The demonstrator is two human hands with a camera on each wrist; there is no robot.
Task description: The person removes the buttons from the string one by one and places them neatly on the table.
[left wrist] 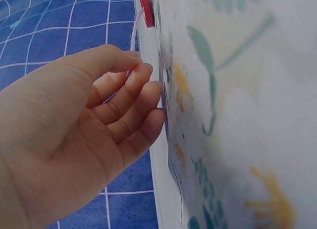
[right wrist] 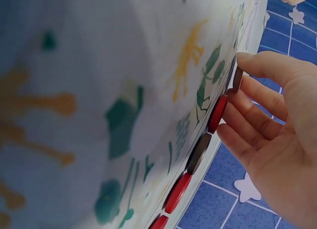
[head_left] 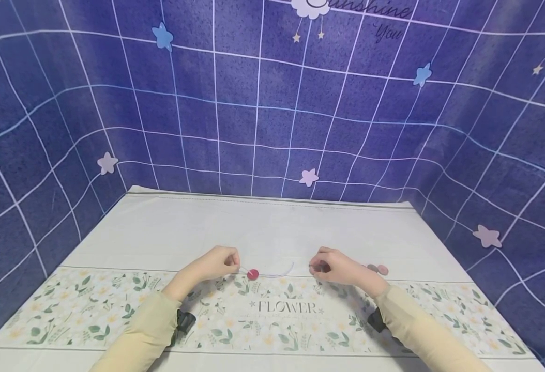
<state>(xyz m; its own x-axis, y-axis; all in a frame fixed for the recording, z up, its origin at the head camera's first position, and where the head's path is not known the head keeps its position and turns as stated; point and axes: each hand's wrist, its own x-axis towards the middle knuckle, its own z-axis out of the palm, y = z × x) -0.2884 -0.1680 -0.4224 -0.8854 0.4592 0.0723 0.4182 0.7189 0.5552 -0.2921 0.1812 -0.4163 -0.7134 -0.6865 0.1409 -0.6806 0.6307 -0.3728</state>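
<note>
My left hand (head_left: pixel 216 262) pinches the end of a thin pale lilac cord (head_left: pixel 277 276) between thumb and forefinger. A round, flat red button (head_left: pixel 253 274) sits on that cord just right of the fingers, lying on the tablecloth; the left wrist view shows the red button (left wrist: pixel 146 11) edge-on. The cord's other end curves away toward the middle. My right hand (head_left: pixel 333 266) pinches a dark brown button (right wrist: pixel 237 78) at its edge, thumb over one side and forefinger behind. Under its other fingers lies another red button (right wrist: pixel 218 113).
More buttons run in a row beside the right hand, a brown button (right wrist: pixel 199 153) and a red button (right wrist: pixel 178 193) among them. A white cloth (head_left: pixel 272 227) with a floral band covers the table. Blue grid-patterned curtain (head_left: pixel 272 103) encloses the back and sides.
</note>
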